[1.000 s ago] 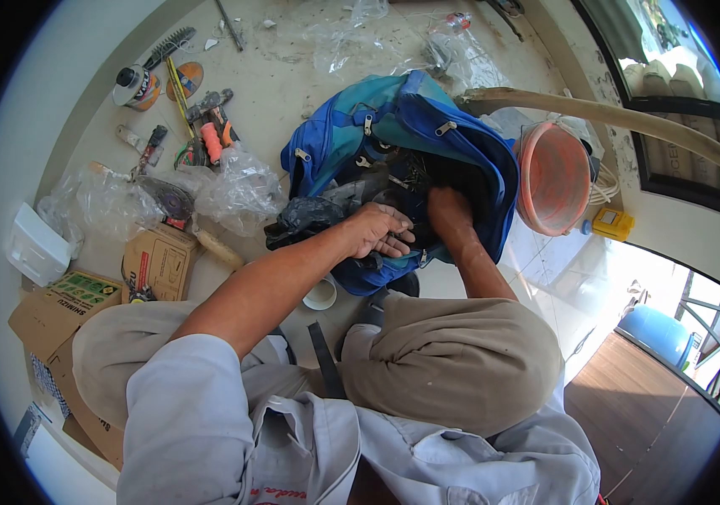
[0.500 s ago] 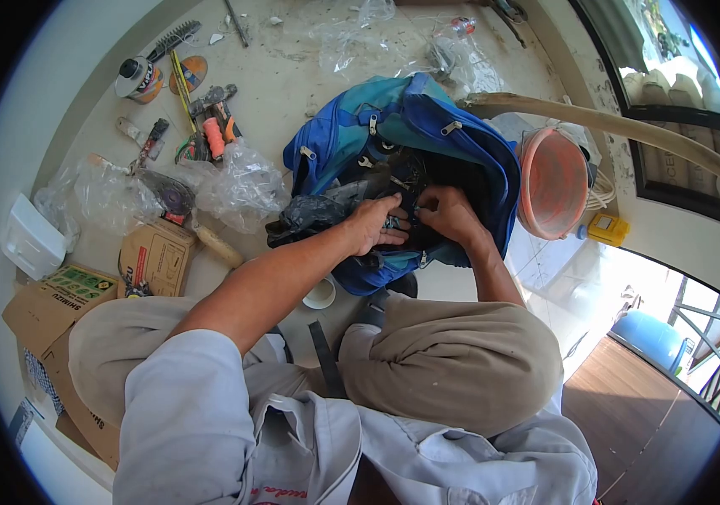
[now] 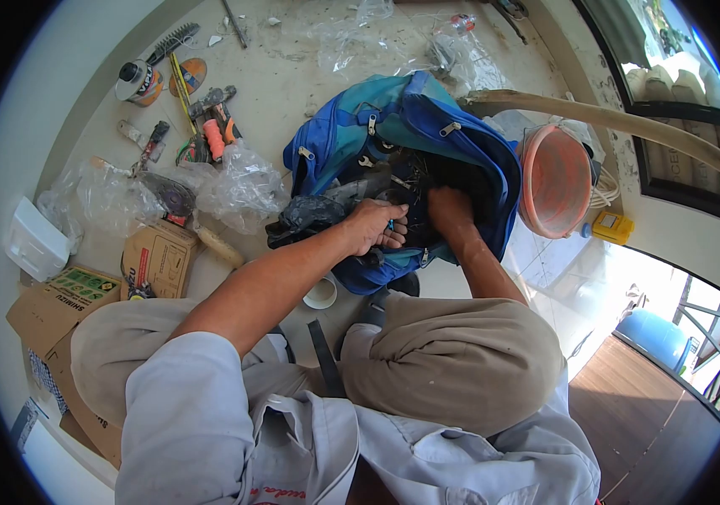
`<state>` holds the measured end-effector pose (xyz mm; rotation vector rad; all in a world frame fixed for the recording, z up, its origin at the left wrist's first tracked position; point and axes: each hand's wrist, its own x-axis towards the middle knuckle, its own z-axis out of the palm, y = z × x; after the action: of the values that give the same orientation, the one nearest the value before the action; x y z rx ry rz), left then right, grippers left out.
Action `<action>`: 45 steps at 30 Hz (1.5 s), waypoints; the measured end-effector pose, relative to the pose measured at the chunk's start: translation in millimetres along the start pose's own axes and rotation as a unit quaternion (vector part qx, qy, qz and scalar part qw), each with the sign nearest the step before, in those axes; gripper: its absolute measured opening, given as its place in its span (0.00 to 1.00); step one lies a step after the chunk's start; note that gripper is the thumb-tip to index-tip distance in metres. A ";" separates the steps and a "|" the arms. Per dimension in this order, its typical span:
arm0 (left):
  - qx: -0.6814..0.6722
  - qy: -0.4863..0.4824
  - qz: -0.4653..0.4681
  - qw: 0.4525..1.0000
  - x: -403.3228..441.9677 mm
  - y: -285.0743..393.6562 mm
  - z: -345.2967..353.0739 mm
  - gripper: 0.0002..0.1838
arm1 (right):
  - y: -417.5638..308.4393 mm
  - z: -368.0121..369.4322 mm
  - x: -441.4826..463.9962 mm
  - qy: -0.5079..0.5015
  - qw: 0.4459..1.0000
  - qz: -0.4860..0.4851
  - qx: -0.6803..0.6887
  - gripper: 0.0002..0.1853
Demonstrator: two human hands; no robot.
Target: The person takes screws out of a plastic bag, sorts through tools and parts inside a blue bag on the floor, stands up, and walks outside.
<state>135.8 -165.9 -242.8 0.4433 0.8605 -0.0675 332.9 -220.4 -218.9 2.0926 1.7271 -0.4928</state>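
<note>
A blue and teal bag lies unzipped in front of my knees, with dark clutter and a wrench inside. My left hand is over its near left part with the fingers curled closed. A speck of bright blue shows at those fingers, too small to name. Deeper in the bag is my right hand; its fingers are lost in the shadow. Black plastic spills over the left rim beside my left wrist.
An orange bucket stands right of the bag, under a long curved pole. Clear plastic bags, a hammer, a can and cardboard boxes are on the left. A white cup sits near my feet.
My right hand has gone deeper into the bag, away from my left hand, and its fingers are now hidden. My left hand has stayed in nearly the same place, its fingers more curled.
</note>
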 end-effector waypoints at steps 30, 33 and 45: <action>-0.028 0.023 0.007 0.999 2.7 -1.3 -1.5 0.23 | -3.9 10.3 -1.3 0.065 0.987 -0.009 0.149 0.13; -0.048 0.027 0.011 0.998 1.3 -1.8 -1.1 0.24 | 0.3 -5.2 -3.6 0.092 0.959 -0.036 0.265 0.10; -0.012 0.022 -0.015 1.000 4.0 0.5 -6.1 0.19 | 22.6 -14.7 8.7 0.114 0.913 0.037 0.391 0.11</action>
<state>134.1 -162.5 -249.1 0.4110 0.9114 -0.0758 357.1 -209.5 -208.9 2.8414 1.7346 -1.0977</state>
